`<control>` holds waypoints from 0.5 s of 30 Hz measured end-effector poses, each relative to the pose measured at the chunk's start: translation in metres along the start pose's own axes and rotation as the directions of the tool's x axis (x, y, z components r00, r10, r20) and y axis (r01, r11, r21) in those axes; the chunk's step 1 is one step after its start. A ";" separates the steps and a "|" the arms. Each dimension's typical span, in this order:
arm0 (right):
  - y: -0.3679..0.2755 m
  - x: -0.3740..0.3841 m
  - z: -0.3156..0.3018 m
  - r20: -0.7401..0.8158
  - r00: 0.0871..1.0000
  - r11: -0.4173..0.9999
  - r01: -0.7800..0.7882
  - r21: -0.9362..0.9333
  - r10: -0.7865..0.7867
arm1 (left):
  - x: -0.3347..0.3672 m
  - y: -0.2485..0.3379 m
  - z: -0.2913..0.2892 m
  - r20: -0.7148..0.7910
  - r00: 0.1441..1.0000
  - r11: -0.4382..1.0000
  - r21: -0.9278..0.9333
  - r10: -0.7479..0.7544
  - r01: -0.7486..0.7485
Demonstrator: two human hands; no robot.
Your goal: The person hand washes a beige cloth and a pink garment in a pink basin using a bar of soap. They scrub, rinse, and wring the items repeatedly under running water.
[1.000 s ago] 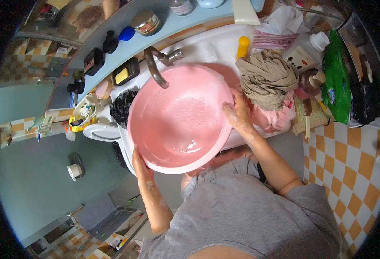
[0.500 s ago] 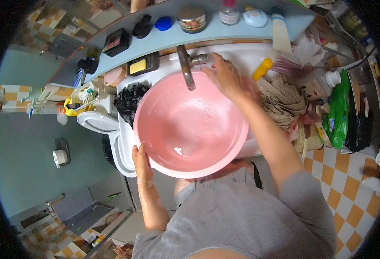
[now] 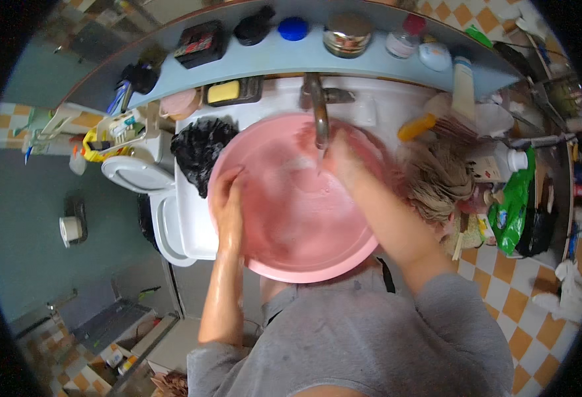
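Note:
A large pink basin (image 3: 284,261) sits in the white sink, with wet, shiny streaks on its inner wall. My left hand (image 3: 228,202) reaches over the basin's left side, its fingers slightly bent and apart against the inner wall; nothing shows in it. Under the spout of the metal faucet (image 3: 319,109), my right hand (image 3: 342,159) is inside the basin's far side. Motion smears its fingers, so whether it holds anything is unclear. A thin stream of water seems to fall from the spout. Both forearms look wet.
Crumpled black plastic (image 3: 201,149) lies left of the basin, bunched beige cloth (image 3: 440,175) right of it. Behind are yellow soap (image 3: 224,91) in a black dish and a yellow-handled item (image 3: 416,127). A pale blue shelf (image 3: 264,56) with jars and bottles runs above the sink.
My right hand has come from beside the faucet lever down into the basin under the spout. My left hand has moved up from the outer rim to the inside wall. The view has shifted.

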State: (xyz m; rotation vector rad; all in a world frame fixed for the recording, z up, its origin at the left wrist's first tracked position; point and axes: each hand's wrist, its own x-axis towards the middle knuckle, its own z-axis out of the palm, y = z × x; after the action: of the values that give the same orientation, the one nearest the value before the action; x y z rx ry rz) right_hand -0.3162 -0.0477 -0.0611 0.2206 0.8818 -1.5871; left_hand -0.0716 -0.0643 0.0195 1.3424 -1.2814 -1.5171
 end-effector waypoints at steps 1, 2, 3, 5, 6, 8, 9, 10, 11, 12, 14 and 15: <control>0.017 -0.005 0.010 0.100 0.991 0.976 -0.105 0.190 0.087 | 0.015 -0.005 0.015 0.141 0.981 0.969 -0.191 -0.132 0.158; 0.030 -0.006 0.011 0.205 0.968 0.908 -0.209 0.362 0.141 | 0.031 -0.011 0.031 0.218 0.919 0.862 -0.327 -0.329 0.386; 0.042 -0.009 0.008 0.301 0.946 0.858 -0.251 0.448 0.120 | 0.051 -0.020 0.048 0.323 0.807 0.687 -0.425 -0.494 0.590; 0.052 -0.007 0.017 0.549 0.825 0.694 -0.475 0.541 0.137 | 0.104 -0.075 0.071 0.750 0.608 0.342 -0.516 -0.262 0.785; 0.050 -0.006 0.019 0.613 0.767 0.705 -0.542 0.458 0.191 | 0.126 -0.108 0.072 0.876 0.481 0.361 -0.443 -0.017 0.820; 0.039 -0.009 0.023 0.605 0.783 0.789 -0.460 0.407 0.145 | 0.135 -0.126 0.090 0.904 0.400 0.421 -0.424 0.149 0.802; 0.031 -0.017 0.031 0.478 0.864 0.869 -0.350 0.350 0.155 | 0.126 -0.121 0.103 0.868 0.491 0.457 -0.469 0.077 0.756; 0.026 -0.018 0.031 0.340 0.937 0.987 -0.124 0.105 0.081 | 0.109 -0.109 0.117 0.813 0.582 0.498 -0.508 0.009 0.703; 0.018 -0.017 0.031 0.217 0.975 0.980 0.082 -0.180 -0.042 | 0.085 -0.082 0.137 0.747 0.650 0.459 -0.533 -0.140 0.711; 0.015 -0.014 0.031 0.139 0.972 0.851 0.232 -0.471 -0.189 | 0.062 -0.055 0.154 0.651 0.702 0.426 -0.570 -0.288 0.703; 0.023 -0.016 0.030 0.275 0.881 0.593 0.464 -0.658 -0.385 | 0.038 -0.039 0.174 0.599 0.689 0.409 -0.555 -0.408 0.724; 0.030 -0.016 0.026 0.354 0.813 0.427 0.554 -0.715 -0.462 | 0.041 -0.045 0.174 0.690 0.611 0.354 -0.501 -0.387 0.790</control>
State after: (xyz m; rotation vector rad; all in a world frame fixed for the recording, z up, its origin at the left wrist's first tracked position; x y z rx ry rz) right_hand -0.2762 -0.0508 -0.0462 -0.8731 1.5996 -1.5382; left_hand -0.2459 -0.0561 -0.0416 0.8584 -0.0865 -2.6559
